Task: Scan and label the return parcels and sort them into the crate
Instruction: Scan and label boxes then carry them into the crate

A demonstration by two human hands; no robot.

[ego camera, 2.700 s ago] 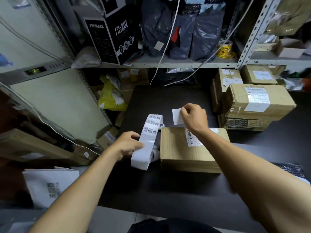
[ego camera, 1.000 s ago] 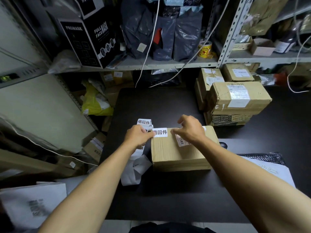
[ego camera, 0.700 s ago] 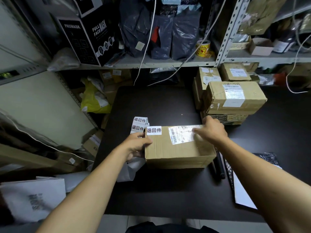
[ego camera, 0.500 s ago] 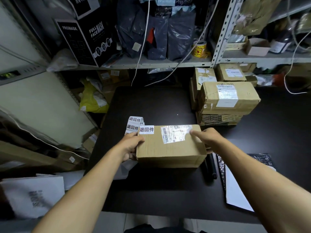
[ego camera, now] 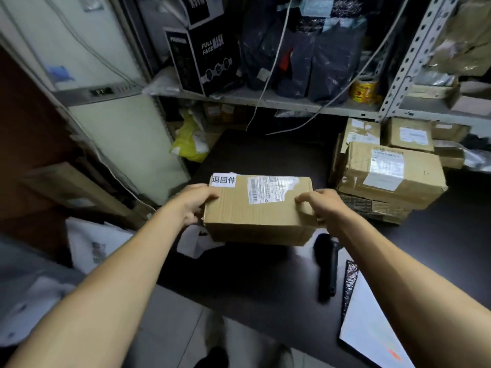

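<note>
A brown cardboard parcel [ego camera: 260, 211] sits between my hands over the left part of the black table [ego camera: 265, 274]. A white return sticker [ego camera: 223, 179] with black characters is on its top left corner, and a shipping label [ego camera: 271, 189] on its top. My left hand [ego camera: 196, 203] grips the parcel's left end and my right hand [ego camera: 321, 208] grips its right end. The parcel looks lifted off the table. A strip of white label backing [ego camera: 194, 241] lies under its left end. A black handheld scanner [ego camera: 326, 264] lies on the table to the right of it.
A stack of taped cardboard parcels [ego camera: 390, 176] stands at the table's right rear. A metal shelf [ego camera: 265, 102] behind holds a black mask box [ego camera: 204, 57] and dark plastic bags [ego camera: 305, 49]. A black-edged white sheet [ego camera: 372, 328] lies near right. White bags [ego camera: 93, 245] lie on the floor at left.
The sticker went from my fingers onto the parcel's corner. My hands then moved to the parcel's two ends and shifted it left and up, uncovering the scanner.
</note>
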